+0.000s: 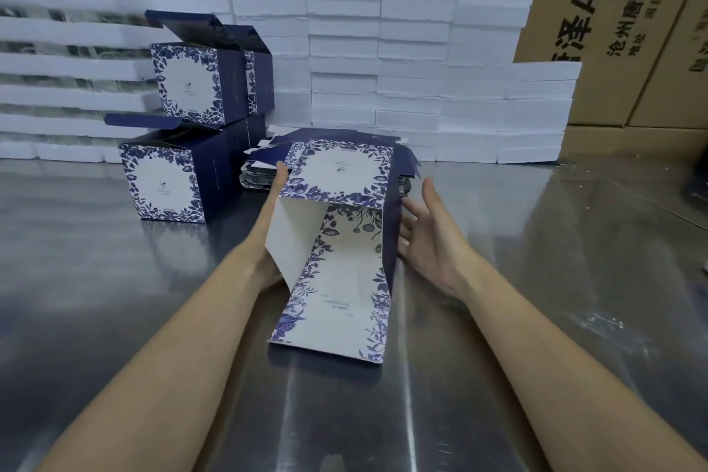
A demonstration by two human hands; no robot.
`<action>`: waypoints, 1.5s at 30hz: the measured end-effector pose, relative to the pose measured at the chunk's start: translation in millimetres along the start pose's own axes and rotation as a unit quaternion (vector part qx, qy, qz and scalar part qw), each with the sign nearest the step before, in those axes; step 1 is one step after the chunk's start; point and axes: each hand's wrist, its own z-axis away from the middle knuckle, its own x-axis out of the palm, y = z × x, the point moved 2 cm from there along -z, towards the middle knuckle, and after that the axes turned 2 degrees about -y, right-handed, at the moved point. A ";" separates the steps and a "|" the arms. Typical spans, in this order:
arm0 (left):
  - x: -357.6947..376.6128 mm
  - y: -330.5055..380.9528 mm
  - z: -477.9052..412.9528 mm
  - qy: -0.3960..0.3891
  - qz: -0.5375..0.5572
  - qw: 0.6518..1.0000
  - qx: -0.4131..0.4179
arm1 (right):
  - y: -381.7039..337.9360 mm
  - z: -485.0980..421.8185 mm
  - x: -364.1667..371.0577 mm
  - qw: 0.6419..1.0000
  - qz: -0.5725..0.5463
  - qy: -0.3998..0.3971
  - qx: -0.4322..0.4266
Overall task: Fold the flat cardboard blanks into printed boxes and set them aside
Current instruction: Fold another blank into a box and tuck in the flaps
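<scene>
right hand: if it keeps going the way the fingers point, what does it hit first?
Most likely the dark blue side panel of the half-folded box. The right hand is open, fingers aimed left and slightly away, fingertips at or almost on that panel; from this single view, contact can't be confirmed.

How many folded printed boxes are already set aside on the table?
2 clearly: a lower box on the steel table at left, and an upper box stacked on it. More seem hidden behind them.

Brown cartons [597,31] behind: "AH", "沧州唐泽". Box print too small.
</scene>
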 end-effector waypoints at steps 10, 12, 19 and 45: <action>18.8 32.7 8.4 0.140 -0.245 0.920 0.271 | -19.0 6.0 20.8 0.985 0.072 0.021 -0.153; 20.0 35.5 11.7 0.164 -0.347 0.838 0.388 | -22.3 10.6 24.2 0.964 0.140 0.052 -0.219; 32.4 14.0 10.7 0.098 -0.562 0.584 0.577 | -26.0 22.4 50.5 0.929 0.138 0.102 -0.328; -1.8 -23.0 -19.1 0.165 -0.480 0.809 0.297 | -7.0 13.7 9.7 0.948 0.195 0.116 -0.223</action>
